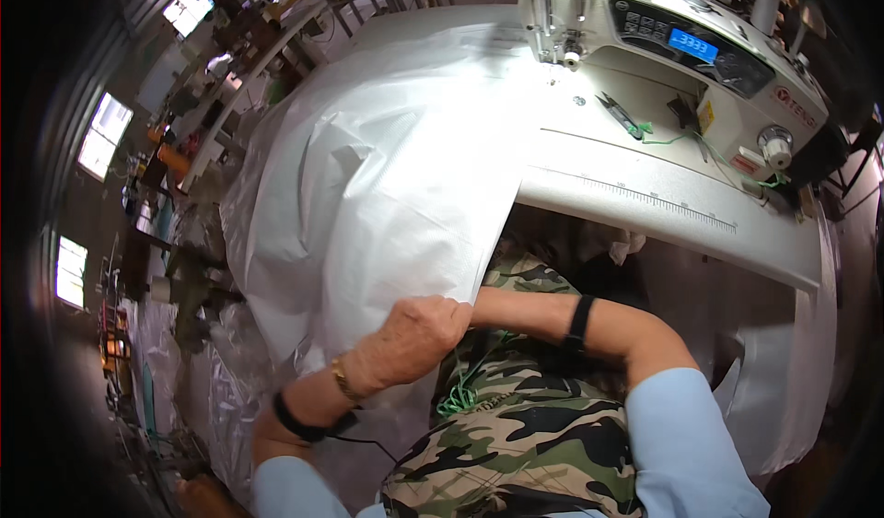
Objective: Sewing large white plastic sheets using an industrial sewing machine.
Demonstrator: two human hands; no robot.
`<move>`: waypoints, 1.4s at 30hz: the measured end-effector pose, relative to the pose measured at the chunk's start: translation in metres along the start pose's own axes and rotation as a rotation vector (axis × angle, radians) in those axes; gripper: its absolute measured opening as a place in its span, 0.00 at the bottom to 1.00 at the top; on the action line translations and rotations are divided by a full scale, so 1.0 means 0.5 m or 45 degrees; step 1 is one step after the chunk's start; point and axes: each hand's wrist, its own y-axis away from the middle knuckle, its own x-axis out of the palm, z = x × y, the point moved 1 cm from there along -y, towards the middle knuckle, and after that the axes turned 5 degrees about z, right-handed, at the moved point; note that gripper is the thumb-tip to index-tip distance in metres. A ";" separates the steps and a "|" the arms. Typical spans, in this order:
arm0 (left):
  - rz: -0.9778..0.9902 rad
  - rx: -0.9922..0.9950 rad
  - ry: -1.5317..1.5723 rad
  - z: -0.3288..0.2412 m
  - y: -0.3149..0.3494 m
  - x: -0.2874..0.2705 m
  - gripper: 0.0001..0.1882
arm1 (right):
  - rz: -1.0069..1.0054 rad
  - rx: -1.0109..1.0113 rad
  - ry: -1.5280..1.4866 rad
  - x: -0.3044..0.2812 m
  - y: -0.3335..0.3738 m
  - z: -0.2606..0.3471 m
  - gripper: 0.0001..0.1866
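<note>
A large white plastic-like sheet (387, 214) spreads over the sewing table and hangs down toward my lap. My left hand (414, 338) is closed on the sheet's near edge, fingers pinched at its lower right corner. My right forearm (534, 315) reaches in from the right and passes behind that edge; the hand itself is hidden by the sheet and my left hand. At the top right stands a white sewing machine (681, 48), its needle area (564, 58) lit brightly beside the sheet's far right part.
Dark thread snips (621, 117) with green thread lie on the machine bed. The table's front edge (645, 196) carries a ruler scale. Green thread scraps (460, 396) rest on my camouflage apron (534, 435). More white sheeting (773, 380) hangs at the right. Cluttered benches stand at left.
</note>
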 end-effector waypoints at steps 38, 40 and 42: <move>-0.726 -0.843 0.452 -0.024 0.022 0.108 0.05 | 0.514 -0.167 0.962 -0.316 0.026 -0.019 0.11; -0.686 -0.800 0.382 -0.023 0.025 0.104 0.06 | 0.498 -0.152 0.929 -0.325 0.016 -0.024 0.12; -0.760 -0.791 0.446 -0.018 0.028 0.102 0.07 | 0.474 -0.130 0.892 -0.335 0.006 -0.029 0.13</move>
